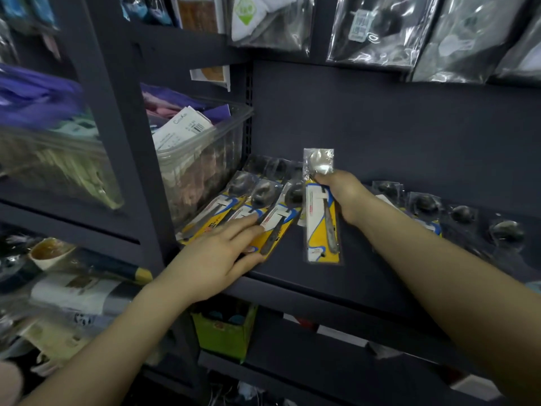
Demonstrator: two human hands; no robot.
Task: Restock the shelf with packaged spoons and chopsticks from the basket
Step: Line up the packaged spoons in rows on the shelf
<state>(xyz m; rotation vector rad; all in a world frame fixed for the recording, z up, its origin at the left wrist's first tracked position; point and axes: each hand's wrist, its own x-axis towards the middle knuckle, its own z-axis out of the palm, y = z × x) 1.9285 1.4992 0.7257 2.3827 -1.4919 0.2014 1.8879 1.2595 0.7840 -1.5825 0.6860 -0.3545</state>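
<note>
Over on the far left, a clear plastic bin [58,159] holds blurry purple and pale stuff I can't make out. Next over, a second clear tub [205,150] is stuffed with pink and purple fabric packs plus a white tag. Right beside it, on the dark shelf [366,273], sits a row of packaged spoons [257,212], and the left hand [216,256] lies flat on them, fingers straight. The right hand [342,197] grips another spoon pack [320,212] around its middle, bowl end up. More spoon packs [456,215] lie farther right. Below, a green box [225,332] holds something teal.
</note>
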